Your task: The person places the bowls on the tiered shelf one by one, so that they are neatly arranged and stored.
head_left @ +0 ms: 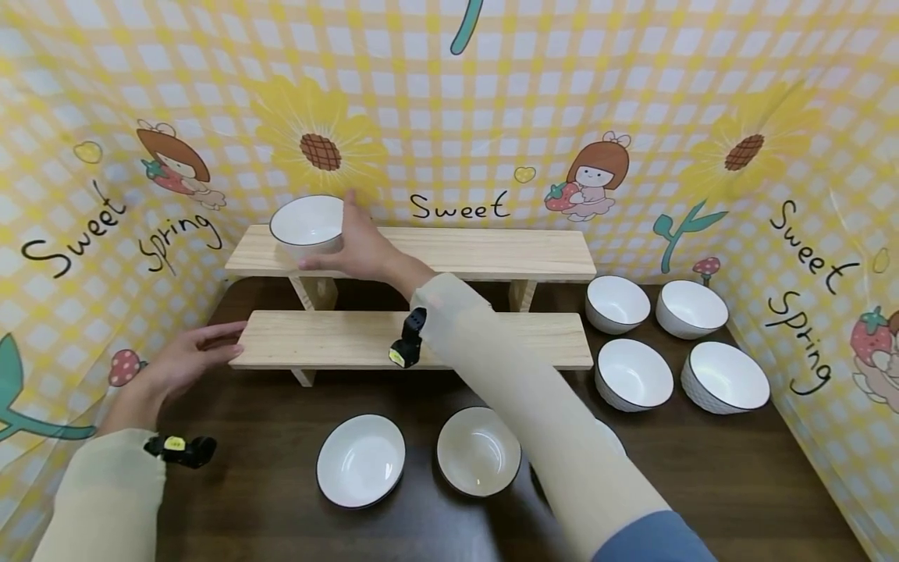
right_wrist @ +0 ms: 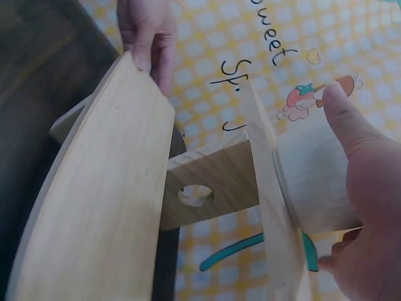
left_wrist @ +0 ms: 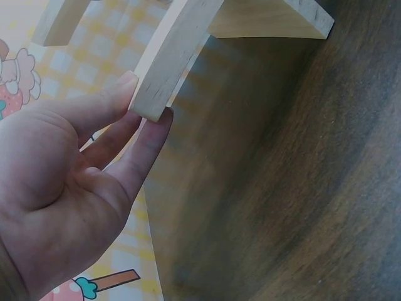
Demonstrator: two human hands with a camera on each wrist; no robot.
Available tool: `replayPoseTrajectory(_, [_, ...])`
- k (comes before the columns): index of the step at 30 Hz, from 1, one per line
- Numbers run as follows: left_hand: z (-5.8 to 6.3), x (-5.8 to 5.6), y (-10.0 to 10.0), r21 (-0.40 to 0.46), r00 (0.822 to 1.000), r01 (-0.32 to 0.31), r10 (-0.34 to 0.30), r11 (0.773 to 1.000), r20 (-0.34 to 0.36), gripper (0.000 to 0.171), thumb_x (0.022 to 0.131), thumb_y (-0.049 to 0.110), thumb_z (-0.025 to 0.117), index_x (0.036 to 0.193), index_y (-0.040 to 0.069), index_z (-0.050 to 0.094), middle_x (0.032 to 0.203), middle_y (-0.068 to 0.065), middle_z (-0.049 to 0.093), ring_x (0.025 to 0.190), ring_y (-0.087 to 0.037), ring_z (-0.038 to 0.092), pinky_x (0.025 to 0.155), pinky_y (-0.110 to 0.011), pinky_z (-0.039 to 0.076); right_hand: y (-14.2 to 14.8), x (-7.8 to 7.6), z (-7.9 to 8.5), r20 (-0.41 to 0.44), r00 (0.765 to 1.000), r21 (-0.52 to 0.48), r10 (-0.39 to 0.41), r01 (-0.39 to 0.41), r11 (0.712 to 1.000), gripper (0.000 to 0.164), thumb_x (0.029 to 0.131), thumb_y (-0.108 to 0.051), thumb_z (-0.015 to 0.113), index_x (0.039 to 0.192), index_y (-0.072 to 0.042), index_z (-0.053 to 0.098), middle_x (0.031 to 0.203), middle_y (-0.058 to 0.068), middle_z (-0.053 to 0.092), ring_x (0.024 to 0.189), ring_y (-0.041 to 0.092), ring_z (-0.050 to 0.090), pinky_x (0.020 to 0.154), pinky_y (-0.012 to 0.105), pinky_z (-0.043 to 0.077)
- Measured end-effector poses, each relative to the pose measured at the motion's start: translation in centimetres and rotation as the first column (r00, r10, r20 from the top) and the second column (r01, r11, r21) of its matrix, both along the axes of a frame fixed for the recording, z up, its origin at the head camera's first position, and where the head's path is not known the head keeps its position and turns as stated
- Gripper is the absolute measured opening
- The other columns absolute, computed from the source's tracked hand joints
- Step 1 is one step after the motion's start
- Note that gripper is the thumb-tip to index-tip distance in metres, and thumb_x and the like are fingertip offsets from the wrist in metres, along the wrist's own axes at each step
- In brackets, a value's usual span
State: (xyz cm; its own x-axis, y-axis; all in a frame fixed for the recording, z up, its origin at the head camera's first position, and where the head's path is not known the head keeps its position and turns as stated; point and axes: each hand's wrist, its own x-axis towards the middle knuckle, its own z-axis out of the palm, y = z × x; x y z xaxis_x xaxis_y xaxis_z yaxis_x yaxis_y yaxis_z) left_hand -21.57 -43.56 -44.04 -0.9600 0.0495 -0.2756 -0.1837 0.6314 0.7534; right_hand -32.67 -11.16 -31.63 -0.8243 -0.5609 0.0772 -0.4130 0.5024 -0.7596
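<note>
A white bowl with a dark rim (head_left: 307, 222) sits at the left end of the upper wooden shelf board (head_left: 477, 251). My right hand (head_left: 367, 248) grips this bowl from its right side, thumb and fingers spread around the wall. In the right wrist view the bowl's side (right_wrist: 313, 179) shows beside the board, with the thumb along it. Lower down, my left hand (head_left: 184, 361) holds the left end of the lower shelf board (head_left: 337, 339). The left wrist view shows the board end (left_wrist: 166, 75) pinched between thumb and fingers.
Two bowls, one white (head_left: 361, 460) and one cream-looking (head_left: 479, 453), stand on the dark table (head_left: 260, 484) in front; another is mostly hidden behind the right sleeve (head_left: 520, 382). Several white bowls, such as this one (head_left: 634, 375), stand right of the shelf. Checked cloth (head_left: 421, 125) hangs behind.
</note>
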Motion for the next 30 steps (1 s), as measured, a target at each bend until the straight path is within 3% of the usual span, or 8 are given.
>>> replayPoseTrajectory(2, [0.0,-0.1,0.0,-0.003,1.0,0.003,-0.003,1.0,0.002,0.078,0.1,0.047,0.063,0.158,0.004,0.035,0.155,-0.029,0.038,0.128,-0.029,0.048,0.093,-0.029,0.046,0.4,0.3,0.4,-0.061,0.998,0.104,0.014,-0.008,0.995,0.128,0.085,-0.056,0.078,0.162,-0.007,-0.012,0.17,0.013,0.005,0.154,0.019,0.012,0.121,0.026,0.018])
replayPoseTrajectory(5, [0.0,0.0,-0.1,0.007,1.0,0.009,-0.009,1.0,-0.005,0.076,0.1,0.044,0.063,0.157,0.002,0.035,0.154,-0.03,0.04,0.116,-0.011,0.055,0.089,-0.023,0.048,1.1,0.9,1.1,-0.147,0.988,0.265,0.041,-0.001,0.964,0.119,0.088,-0.066,0.067,0.163,-0.006,-0.005,0.169,0.013,0.01,0.154,0.023,0.012,0.124,0.032,0.015])
replayPoseTrajectory(8, [0.0,0.1,-0.1,0.018,1.0,0.009,-0.009,1.0,-0.011,0.075,0.101,0.042,0.064,0.157,0.0,0.035,0.152,-0.03,0.042,0.102,0.008,0.053,0.082,-0.015,0.047,1.9,1.7,1.7,-0.194,0.978,0.37,0.075,0.003,0.929,0.116,0.09,-0.072,0.059,0.164,-0.009,-0.003,0.169,0.014,0.008,0.155,0.029,0.008,0.125,0.046,0.013])
replayPoseTrajectory(10, [0.1,0.2,-0.1,0.024,1.0,0.009,-0.009,1.0,-0.013,0.076,0.1,0.042,0.064,0.156,-0.001,0.035,0.152,-0.031,0.041,0.098,0.012,0.052,0.08,-0.013,0.046,2.6,2.2,2.1,-0.21,0.972,0.404,0.101,-0.008,0.915,0.115,0.09,-0.072,0.058,0.164,-0.011,-0.004,0.17,0.014,0.004,0.156,0.032,0.004,0.124,0.055,0.012])
replayPoseTrajectory(19, [-0.1,0.0,0.0,0.027,0.999,0.023,-0.022,0.999,-0.041,0.075,0.101,0.039,0.064,0.155,-0.004,0.035,0.15,-0.034,0.041,0.097,0.015,0.051,0.08,-0.013,0.048,6.7,4.0,2.1,-0.238,0.941,0.565,0.24,-0.067,0.823,0.109,0.092,-0.076,0.05,0.164,-0.02,-0.01,0.168,0.013,-0.019,0.154,0.035,-0.013,0.12,0.064,-0.001])
replayPoseTrajectory(25, [-0.2,-0.2,-0.3,0.01,0.999,0.019,-0.019,1.0,-0.028,0.076,0.101,0.041,0.064,0.156,-0.002,0.034,0.151,-0.033,0.04,0.097,0.014,0.05,0.079,-0.013,0.047,9.4,5.4,1.3,-0.243,0.922,0.615,0.302,-0.094,0.783,0.109,0.09,-0.078,0.05,0.165,-0.019,-0.003,0.169,0.014,-0.015,0.154,0.034,-0.016,0.119,0.066,-0.004])
replayPoseTrajectory(27, [-0.1,-0.3,-0.3,0.0,1.0,0.017,-0.017,1.0,-0.015,0.077,0.1,0.042,0.064,0.157,-0.001,0.034,0.153,-0.033,0.038,0.1,0.009,0.051,0.079,-0.014,0.047,10.3,6.0,0.9,-0.261,0.907,0.631,0.33,-0.099,0.769,0.108,0.09,-0.078,0.051,0.165,-0.019,0.001,0.169,0.015,-0.011,0.154,0.034,-0.015,0.119,0.066,-0.004])
replayPoseTrajectory(30, [-0.1,-0.2,-0.2,-0.02,1.0,0.013,-0.013,1.0,0.006,0.078,0.1,0.045,0.063,0.157,0.001,0.033,0.155,-0.032,0.036,0.114,-0.01,0.054,0.085,-0.022,0.049,11.9,6.9,0.4,-0.302,0.875,0.649,0.378,-0.101,0.754,0.105,0.09,-0.077,0.051,0.166,-0.019,0.006,0.17,0.016,-0.005,0.154,0.034,-0.012,0.119,0.068,-0.002])
